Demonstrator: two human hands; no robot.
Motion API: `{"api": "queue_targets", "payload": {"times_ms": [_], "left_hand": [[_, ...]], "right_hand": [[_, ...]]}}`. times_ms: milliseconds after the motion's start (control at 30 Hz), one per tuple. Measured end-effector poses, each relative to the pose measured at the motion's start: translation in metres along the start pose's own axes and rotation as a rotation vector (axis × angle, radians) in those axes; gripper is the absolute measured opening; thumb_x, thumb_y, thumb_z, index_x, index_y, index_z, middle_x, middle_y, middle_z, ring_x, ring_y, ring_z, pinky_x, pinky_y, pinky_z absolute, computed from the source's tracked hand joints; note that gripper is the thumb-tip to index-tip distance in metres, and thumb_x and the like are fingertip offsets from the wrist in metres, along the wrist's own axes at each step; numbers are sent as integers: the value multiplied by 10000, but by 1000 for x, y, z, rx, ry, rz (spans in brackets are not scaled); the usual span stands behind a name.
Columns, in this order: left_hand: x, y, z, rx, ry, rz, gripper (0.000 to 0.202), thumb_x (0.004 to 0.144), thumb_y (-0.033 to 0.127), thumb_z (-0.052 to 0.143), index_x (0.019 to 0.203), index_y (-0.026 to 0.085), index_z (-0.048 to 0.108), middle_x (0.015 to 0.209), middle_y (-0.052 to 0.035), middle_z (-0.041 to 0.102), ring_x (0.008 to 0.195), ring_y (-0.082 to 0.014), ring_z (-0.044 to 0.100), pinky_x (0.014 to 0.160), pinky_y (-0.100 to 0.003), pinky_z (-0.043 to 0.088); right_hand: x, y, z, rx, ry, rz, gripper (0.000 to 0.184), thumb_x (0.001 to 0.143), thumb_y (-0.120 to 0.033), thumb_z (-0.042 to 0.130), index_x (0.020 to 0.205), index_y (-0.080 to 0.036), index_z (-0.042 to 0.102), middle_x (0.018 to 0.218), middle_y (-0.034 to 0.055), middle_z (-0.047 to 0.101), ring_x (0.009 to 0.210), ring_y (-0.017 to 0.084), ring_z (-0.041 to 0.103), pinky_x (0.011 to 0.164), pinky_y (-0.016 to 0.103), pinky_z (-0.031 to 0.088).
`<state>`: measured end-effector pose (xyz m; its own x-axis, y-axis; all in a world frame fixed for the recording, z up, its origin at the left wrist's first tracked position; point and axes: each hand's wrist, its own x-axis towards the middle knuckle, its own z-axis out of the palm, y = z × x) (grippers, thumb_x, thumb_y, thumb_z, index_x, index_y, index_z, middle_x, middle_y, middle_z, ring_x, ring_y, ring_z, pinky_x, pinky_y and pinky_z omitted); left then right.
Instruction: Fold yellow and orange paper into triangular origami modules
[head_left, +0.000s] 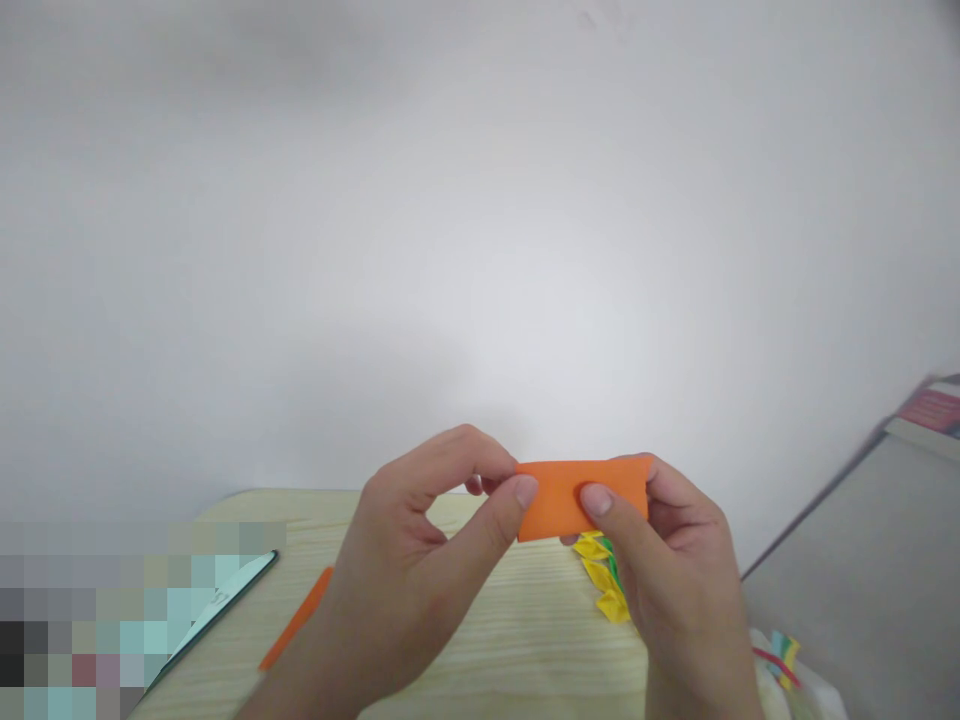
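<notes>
An orange piece of paper (559, 497), folded into a small rectangle, is held up above the table between both hands. My left hand (442, 550) pinches its left edge between thumb and fingers. With the thumb pressed flat on the front and the fingers behind, my right hand (667, 560) grips the right part. Beyond the right wrist lie several yellow folded paper pieces (600, 575) with a bit of green paper, partly hidden by that hand. Another orange paper strip (296, 620) rests on the table left of my left forearm, which covers part of it.
A light wood-grain table (510, 640) stands against a white wall (465, 250). At the left is a dark-edged flat panel (217, 610), mostly blurred out. To the right are a grey surface (862, 540) and a white bag (802, 685) with a red band.
</notes>
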<state>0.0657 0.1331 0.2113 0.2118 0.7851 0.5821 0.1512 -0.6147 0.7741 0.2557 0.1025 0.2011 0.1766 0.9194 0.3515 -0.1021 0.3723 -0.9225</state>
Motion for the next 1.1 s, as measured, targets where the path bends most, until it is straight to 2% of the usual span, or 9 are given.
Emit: {"api": "queue_targets", "payload": {"times_ms": [567,800,1100], "left_hand": [[1,-2,0,19,3,14,168,992,271,640,831,230,662,807,18,651,784,-140,599,751,-272,468],[-2,-1,-2,27,10,21,173,986,268,645,818,226,657,793,21,648,771,-135,598,736,-264,467],[2,-1,0,41,5,26,177,991,271,640,821,229,667,794,17,658,768,-140,603,733,-267,468]], "right_hand": [[-1,-8,1,-39,11,30,162,844,-361,863,893,-232,778,755,22,758,662,193,692,634,328,582],[-1,-6,1,-32,9,19,157,848,-357,862,901,-236,775,802,21,772,670,186,691,634,319,575],[-2,-7,1,-37,2,20,156,851,-362,859,888,-238,773,757,17,765,662,183,696,629,306,562]]}}
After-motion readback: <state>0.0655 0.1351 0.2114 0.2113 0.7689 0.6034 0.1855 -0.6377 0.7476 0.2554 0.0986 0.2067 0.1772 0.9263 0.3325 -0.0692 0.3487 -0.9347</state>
